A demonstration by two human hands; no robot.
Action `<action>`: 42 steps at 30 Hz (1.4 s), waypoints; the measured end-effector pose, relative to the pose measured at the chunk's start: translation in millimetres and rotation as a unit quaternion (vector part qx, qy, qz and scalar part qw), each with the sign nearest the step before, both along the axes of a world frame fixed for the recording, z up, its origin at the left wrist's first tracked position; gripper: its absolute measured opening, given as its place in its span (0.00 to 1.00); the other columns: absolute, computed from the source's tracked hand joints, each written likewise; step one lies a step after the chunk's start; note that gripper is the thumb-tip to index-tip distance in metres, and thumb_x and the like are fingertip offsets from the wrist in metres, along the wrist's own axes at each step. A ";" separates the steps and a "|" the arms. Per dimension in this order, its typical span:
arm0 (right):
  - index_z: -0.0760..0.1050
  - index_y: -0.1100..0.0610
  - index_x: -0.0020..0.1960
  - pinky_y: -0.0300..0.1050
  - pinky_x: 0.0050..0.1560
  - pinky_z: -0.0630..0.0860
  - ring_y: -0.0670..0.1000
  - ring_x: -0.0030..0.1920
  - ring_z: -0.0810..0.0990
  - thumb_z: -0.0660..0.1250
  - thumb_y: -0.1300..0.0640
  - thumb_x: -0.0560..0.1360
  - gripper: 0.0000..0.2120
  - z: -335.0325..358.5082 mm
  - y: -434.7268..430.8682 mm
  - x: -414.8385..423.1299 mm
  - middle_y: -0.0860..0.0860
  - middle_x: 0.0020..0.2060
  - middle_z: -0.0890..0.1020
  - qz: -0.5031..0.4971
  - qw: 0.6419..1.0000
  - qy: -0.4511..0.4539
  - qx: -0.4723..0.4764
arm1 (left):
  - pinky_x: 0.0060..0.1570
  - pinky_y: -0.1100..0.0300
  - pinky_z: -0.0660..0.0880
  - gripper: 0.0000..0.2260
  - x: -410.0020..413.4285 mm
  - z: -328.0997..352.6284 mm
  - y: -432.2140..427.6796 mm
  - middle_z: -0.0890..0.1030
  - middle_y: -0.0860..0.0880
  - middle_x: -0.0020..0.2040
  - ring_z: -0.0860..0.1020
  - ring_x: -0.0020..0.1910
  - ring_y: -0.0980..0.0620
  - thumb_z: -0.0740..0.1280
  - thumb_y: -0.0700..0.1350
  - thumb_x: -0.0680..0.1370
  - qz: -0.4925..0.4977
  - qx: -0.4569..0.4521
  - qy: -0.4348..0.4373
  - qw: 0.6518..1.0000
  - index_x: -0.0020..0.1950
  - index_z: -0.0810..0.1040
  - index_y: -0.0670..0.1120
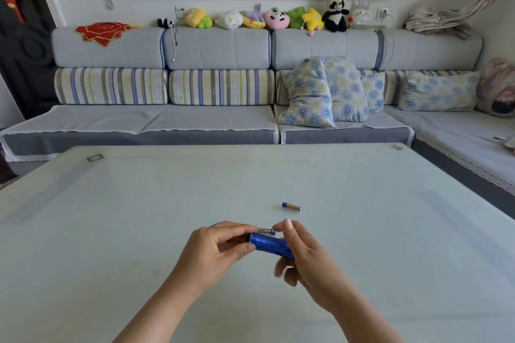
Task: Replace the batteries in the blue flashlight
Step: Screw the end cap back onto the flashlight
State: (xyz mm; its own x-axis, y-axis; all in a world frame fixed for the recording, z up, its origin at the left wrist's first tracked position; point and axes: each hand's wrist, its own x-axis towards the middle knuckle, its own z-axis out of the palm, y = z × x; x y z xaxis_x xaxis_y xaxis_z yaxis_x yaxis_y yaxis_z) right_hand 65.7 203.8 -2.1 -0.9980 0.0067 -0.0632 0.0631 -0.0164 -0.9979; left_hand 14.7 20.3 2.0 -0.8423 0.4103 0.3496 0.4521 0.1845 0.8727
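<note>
Two bare arms reach forward from the bottom edge and come close together in the middle. The left hand [216, 248] has its fingers curled in, thumb near the fingertips, pinching. The right hand [299, 250] is turned sideways, thumb up, its fingers bent under and blurred. The two hands are near but not touching.

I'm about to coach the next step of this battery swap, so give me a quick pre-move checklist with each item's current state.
1. Blue flashlight held off the table: ok, both hands are on it.
2. Left hand at its left end: ok.
3. Right hand grip: cannot tell, blurred.
4. Battery behind flashlight, at the fingertips: ok.
5. Spare battery lying apart on table: ok.
6. Battery polarity: cannot tell.
</note>
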 end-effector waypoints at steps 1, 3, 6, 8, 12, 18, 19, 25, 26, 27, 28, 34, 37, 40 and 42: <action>0.72 0.51 0.53 0.38 0.26 0.67 0.48 0.31 0.77 0.63 0.45 0.74 0.13 -0.8 1.1 0.2 0.52 0.41 0.81 0.011 0.999 -0.006 -0.038 | 0.45 0.74 0.76 0.16 -0.2 -0.2 -0.3 0.84 0.62 0.46 0.83 0.45 0.59 0.73 0.36 0.70 0.001 0.000 0.000 1.000 0.46 0.83 0.59; 0.70 0.50 0.55 0.40 0.29 0.67 0.49 0.37 0.78 0.70 0.55 0.70 0.15 -2.0 4.5 -1.5 0.53 0.43 0.80 0.021 0.995 -0.013 -0.097 | 0.45 0.74 0.76 0.16 0.0 -0.2 -0.5 0.84 0.62 0.46 0.83 0.45 0.60 0.72 0.36 0.70 0.000 0.005 -0.001 1.000 0.45 0.83 0.59; 0.73 0.54 0.50 0.40 0.28 0.67 0.50 0.34 0.79 0.68 0.59 0.72 0.08 0.9 5.6 -2.4 0.54 0.40 0.80 0.017 0.996 -0.002 -0.083 | 0.45 0.74 0.76 0.15 0.5 1.3 -0.1 0.84 0.61 0.47 0.83 0.45 0.59 0.72 0.37 0.70 -0.001 0.010 -0.001 1.000 0.46 0.83 0.58; 0.73 0.57 0.49 0.39 0.26 0.67 0.50 0.29 0.77 0.66 0.53 0.74 0.08 2.3 4.4 -2.6 0.55 0.38 0.82 0.006 0.999 -0.007 -0.045 | 0.45 0.74 0.76 0.15 0.2 2.3 0.2 0.84 0.61 0.46 0.83 0.45 0.60 0.73 0.37 0.70 -0.005 0.005 -0.001 1.000 0.46 0.83 0.59; 0.73 0.58 0.52 0.40 0.26 0.68 0.50 0.30 0.77 0.63 0.49 0.75 0.13 2.0 1.4 -1.3 0.55 0.39 0.82 0.004 1.000 -0.010 -0.028 | 0.45 0.74 0.75 0.16 -1.4 2.4 0.3 0.84 0.62 0.46 0.83 0.45 0.60 0.73 0.37 0.70 -0.005 -0.005 0.001 1.000 0.46 0.83 0.60; 0.74 0.58 0.48 0.38 0.28 0.68 0.48 0.32 0.78 0.66 0.61 0.73 0.04 4.3 1.8 -2.3 0.55 0.39 0.80 0.030 0.998 0.001 -0.050 | 0.46 0.74 0.75 0.11 -3.0 1.6 -0.3 0.84 0.62 0.46 0.83 0.46 0.59 0.72 0.45 0.68 0.001 0.004 -0.001 1.000 0.46 0.83 0.60; 0.75 0.59 0.47 0.38 0.27 0.67 0.49 0.29 0.77 0.65 0.56 0.75 0.07 5.3 0.9 -2.9 0.54 0.36 0.81 0.025 0.999 -0.005 -0.037 | 0.46 0.74 0.75 0.11 -3.5 1.8 -0.7 0.84 0.62 0.47 0.83 0.46 0.59 0.72 0.44 0.68 -0.001 0.003 0.000 1.000 0.47 0.83 0.60; 0.73 0.54 0.55 0.40 0.29 0.68 0.50 0.35 0.79 0.68 0.48 0.71 0.15 3.9 0.2 -2.6 0.56 0.46 0.80 0.035 0.998 -0.019 -0.041 | 0.45 0.75 0.75 0.15 -6.2 0.8 -1.4 0.84 0.62 0.46 0.83 0.46 0.60 0.73 0.38 0.70 0.003 -0.004 0.002 1.000 0.46 0.83 0.59; 0.72 0.52 0.55 0.40 0.30 0.68 0.50 0.37 0.78 0.71 0.53 0.69 0.16 2.8 1.3 -2.8 0.56 0.48 0.79 0.035 0.997 -0.022 -0.065 | 0.45 0.75 0.75 0.15 -6.2 0.0 -1.5 0.84 0.62 0.46 0.83 0.46 0.60 0.73 0.38 0.70 0.003 -0.001 -0.002 1.000 0.46 0.83 0.59; 0.71 0.52 0.55 0.40 0.30 0.68 0.49 0.38 0.77 0.71 0.58 0.68 0.17 1.7 2.5 -3.5 0.56 0.46 0.79 0.036 0.996 -0.021 -0.083 | 0.45 0.74 0.75 0.15 -6.0 -0.3 -1.3 0.84 0.62 0.46 0.83 0.46 0.60 0.73 0.38 0.70 0.001 0.002 -0.004 1.000 0.46 0.83 0.58; 0.72 0.53 0.53 0.40 0.30 0.68 0.49 0.36 0.77 0.71 0.61 0.69 0.15 2.3 3.1 -4.0 0.56 0.44 0.79 0.034 0.995 -0.019 -0.086 | 0.45 0.74 0.75 0.14 -5.6 -0.4 -1.0 0.84 0.62 0.46 0.83 0.46 0.60 0.73 0.38 0.70 -0.001 0.002 -0.004 1.000 0.46 0.83 0.58; 0.74 0.59 0.51 0.39 0.24 0.66 0.50 0.26 0.75 0.63 0.48 0.75 0.14 5.4 -0.3 -3.9 0.57 0.36 0.83 -0.004 1.000 -0.017 0.003 | 0.47 0.73 0.76 0.16 -3.0 1.5 -0.4 0.84 0.62 0.47 0.83 0.47 0.59 0.73 0.39 0.70 -0.016 -0.013 -0.006 1.000 0.47 0.82 0.61; 0.73 0.56 0.52 0.39 0.27 0.67 0.49 0.34 0.79 0.65 0.50 0.74 0.12 3.7 -0.5 -1.1 0.56 0.44 0.81 0.025 1.000 -0.008 -0.017 | 0.45 0.75 0.75 0.18 -2.6 0.3 0.0 0.84 0.63 0.46 0.83 0.46 0.61 0.72 0.36 0.70 -0.010 -0.010 -0.010 1.000 0.45 0.83 0.61; 0.75 0.56 0.49 0.38 0.29 0.68 0.48 0.35 0.78 0.70 0.62 0.70 0.09 2.7 3.3 -2.3 0.55 0.41 0.80 0.052 0.998 -0.004 -0.038 | 0.45 0.75 0.75 0.17 -1.3 0.1 0.2 0.84 0.62 0.47 0.83 0.46 0.60 0.72 0.36 0.70 -0.014 -0.002 -0.019 1.000 0.46 0.83 0.60; 0.77 0.56 0.46 0.38 0.29 0.68 0.48 0.34 0.78 0.70 0.64 0.69 0.08 2.6 4.9 -3.3 0.53 0.38 0.82 0.055 0.998 -0.012 -0.034 | 0.45 0.75 0.75 0.17 -0.8 0.9 -0.2 0.84 0.62 0.47 0.82 0.47 0.60 0.72 0.36 0.70 -0.017 -0.002 -0.020 1.000 0.46 0.83 0.61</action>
